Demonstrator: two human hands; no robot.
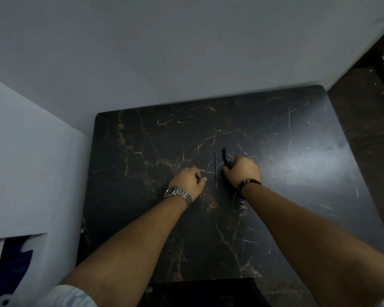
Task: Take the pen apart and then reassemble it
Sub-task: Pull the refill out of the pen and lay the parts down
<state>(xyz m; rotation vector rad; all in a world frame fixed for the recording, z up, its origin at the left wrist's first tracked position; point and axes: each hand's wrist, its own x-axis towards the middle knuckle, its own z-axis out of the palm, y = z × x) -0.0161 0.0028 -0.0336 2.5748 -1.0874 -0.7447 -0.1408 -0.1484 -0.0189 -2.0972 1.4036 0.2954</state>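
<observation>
The pen lies in parts on the dark marble-patterned table point(275, 196). A thin blue refill point(216, 169) rests lengthwise on the tabletop between my hands. Just right of it is the dark blue pen barrel point(225, 156), pointing away from me. My right hand point(242, 171), with a bead bracelet at the wrist, has its fingers closed around the barrel's near end. My left hand point(189, 179), with a metal watch at the wrist, rests on the table left of the refill with its fingers curled in; whether it holds a small part is hidden.
The table stands against a grey wall point(186, 52) at the back and a white panel point(31, 162) on the left. A dark floor strip point(364, 129) runs along the right edge. The tabletop is scratched.
</observation>
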